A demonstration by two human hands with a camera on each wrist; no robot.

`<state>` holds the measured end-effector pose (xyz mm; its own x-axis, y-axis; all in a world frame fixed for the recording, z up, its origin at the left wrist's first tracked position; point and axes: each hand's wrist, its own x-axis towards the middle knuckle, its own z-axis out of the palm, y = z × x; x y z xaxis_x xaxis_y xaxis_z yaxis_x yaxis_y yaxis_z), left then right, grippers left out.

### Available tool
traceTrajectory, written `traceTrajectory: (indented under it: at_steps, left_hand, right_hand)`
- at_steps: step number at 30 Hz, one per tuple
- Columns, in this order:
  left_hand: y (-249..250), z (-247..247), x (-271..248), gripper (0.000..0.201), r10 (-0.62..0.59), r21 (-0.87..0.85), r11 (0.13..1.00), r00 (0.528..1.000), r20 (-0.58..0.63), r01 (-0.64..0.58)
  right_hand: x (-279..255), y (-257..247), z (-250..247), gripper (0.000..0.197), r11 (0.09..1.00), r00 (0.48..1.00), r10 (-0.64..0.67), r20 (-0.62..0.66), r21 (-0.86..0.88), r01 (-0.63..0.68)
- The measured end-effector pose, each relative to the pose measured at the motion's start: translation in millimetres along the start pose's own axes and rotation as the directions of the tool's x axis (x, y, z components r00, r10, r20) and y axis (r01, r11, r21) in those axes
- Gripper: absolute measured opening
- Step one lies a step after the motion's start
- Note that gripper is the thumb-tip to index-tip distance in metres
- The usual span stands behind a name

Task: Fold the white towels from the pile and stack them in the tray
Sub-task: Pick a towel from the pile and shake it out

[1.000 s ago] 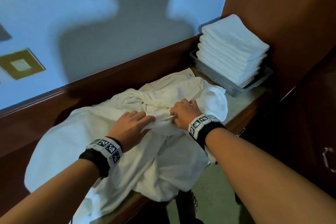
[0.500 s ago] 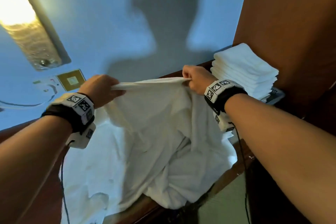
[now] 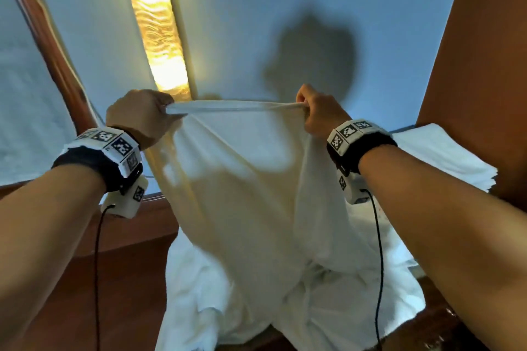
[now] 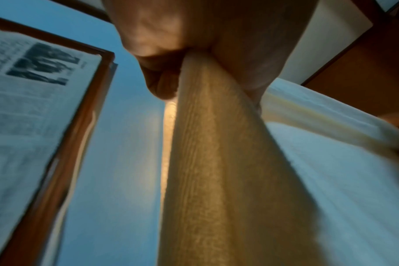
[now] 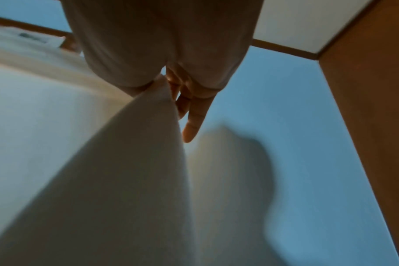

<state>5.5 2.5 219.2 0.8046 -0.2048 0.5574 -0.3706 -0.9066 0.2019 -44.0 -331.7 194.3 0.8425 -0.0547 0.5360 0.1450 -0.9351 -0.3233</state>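
A white towel (image 3: 242, 179) hangs in the air, stretched by its top edge between my two hands. My left hand (image 3: 142, 114) grips the left corner in a fist; the left wrist view shows the towel (image 4: 216, 162) running down from the curled fingers (image 4: 162, 79). My right hand (image 3: 316, 114) pinches the right corner; the right wrist view shows the towel (image 5: 125, 162) held by thumb and fingers, the little finger (image 5: 194, 124) straight. Its lower end still lies on the pile of white towels (image 3: 356, 308). The stack of folded towels (image 3: 445, 157) stands at the right; the tray under it is hidden.
A brown wooden ledge (image 3: 128, 236) runs behind the pile. A brown cabinet side (image 3: 479, 65) rises at the right beside the stack. On the blue-white wall there is a lit yellow panel (image 3: 156, 28) and a framed picture (image 4: 34, 90) at the left.
Both hands took hold of one towel's edge on the pile, lifted it well up and pulled apart, so the towel now hangs spread. The head view has tilted upward.
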Motion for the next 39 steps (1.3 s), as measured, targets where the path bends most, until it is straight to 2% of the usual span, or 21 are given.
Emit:
traceTrajectory:
  at_steps: [2,4,6,8,11,14,16,18,20,23,25,27,28,30,31,34,35,37,38,39]
  left_hand:
    - [-27,-23,-1,0.016,-0.009,0.045,0.999,0.999,-0.042,0.011]
    - [-63,-43,-4,0.012,-0.012,0.089,0.996,0.998,-0.067,0.018]
    - [-111,-63,-13,0.014,-0.044,0.107,0.993,0.996,-0.073,0.052]
    - [-164,-82,-24,0.018,-0.087,0.099,0.991,0.994,-0.062,0.093]
    - [-250,-109,-38,0.016,-0.15,0.055,0.987,0.989,-0.013,0.151]
    - [-327,-129,-51,0.011,-0.18,0.056,0.982,0.983,0.036,0.178]
    - [-369,-142,-59,0.014,-0.213,0.042,0.977,0.975,0.064,0.211]
    - [-407,-155,-63,0.028,-0.242,-0.012,0.97,0.969,0.038,0.243]
    - [-434,-168,-66,0.033,-0.25,-0.043,0.968,0.968,-0.034,0.248]
    - [-436,-182,-80,0.043,-0.243,-0.175,0.956,0.97,-0.018,0.236]
    - [-415,-181,-91,0.058,-0.17,-0.188,0.968,0.985,0.002,0.167]
    - [-389,-169,-102,0.059,0.022,-0.178,0.984,0.999,0.043,-0.014]
    - [-376,-158,-107,0.053,0.08,-0.226,0.972,0.995,0.065,-0.064]
    - [-348,-144,-120,0.033,0.132,-0.382,0.92,0.988,0.083,-0.091]
    - [-340,-138,-125,0.03,0.129,-0.436,0.895,0.989,0.065,-0.088]
    - [-343,-117,-146,0.02,0.021,-0.574,0.818,1.0,-0.018,-0.027]
    - [-349,-109,-155,0.016,-0.009,-0.636,0.772,1.0,-0.005,0.004]
    - [-356,-86,-178,0.017,0.011,-0.774,0.625,0.991,0.134,0.098]
    - [-355,-71,-190,0.016,0.039,-0.808,0.563,0.972,0.233,0.171]
    - [-353,-57,-201,0.013,0.069,-0.802,0.549,0.943,0.325,0.237]
  right_hand:
    - [0,-25,16,0.017,0.997,0.997,-0.056,0.047,-0.047,0.059]
    - [-5,-49,39,0.014,0.984,0.986,-0.06,0.156,-0.155,0.085]
    - [-14,-73,63,0.012,0.959,0.968,0.02,0.249,-0.279,0.052]
    - [-23,-92,82,0.014,0.947,0.948,0.15,0.281,-0.317,-0.056]
    - [-29,-126,108,0.015,0.934,0.928,0.273,0.254,-0.3,-0.193]
    - [-28,-182,127,0.017,0.939,0.94,0.294,0.17,-0.236,-0.251]
    - [-26,-220,133,0.012,0.942,0.946,0.302,0.115,-0.187,-0.278]
    - [-24,-254,134,0.008,0.939,0.949,0.309,0.056,-0.173,-0.296]
    - [-25,-284,132,0.016,0.935,0.947,0.322,-0.004,-0.157,-0.319]
    - [-31,-333,131,0.022,0.944,0.945,0.315,-0.084,-0.078,-0.321]
    - [-37,-373,138,0.024,0.966,0.97,0.235,-0.06,-0.094,-0.24]
    - [-47,-424,156,0.035,0.992,0.996,0.087,0.036,-0.091,-0.083]
    - [-55,-450,166,0.051,1.0,0.993,-0.006,0.118,-0.016,0.008]
    - [-69,-493,193,0.078,0.972,0.946,-0.161,0.281,0.211,0.103]
    - [-73,-506,205,0.076,0.949,0.936,-0.183,0.299,0.301,0.089]
    - [-72,-509,215,0.024,0.897,0.977,-0.126,0.17,0.441,0.039]
    - [-69,-504,212,0.015,0.892,0.984,-0.112,0.137,0.451,0.038]
    - [-65,-496,204,0.016,0.898,0.989,-0.098,0.107,0.437,0.042]
    - [-62,-494,201,0.019,0.903,0.991,-0.098,0.093,0.427,0.049]
    - [-60,-492,198,0.021,0.904,0.993,-0.095,0.066,0.425,0.058]
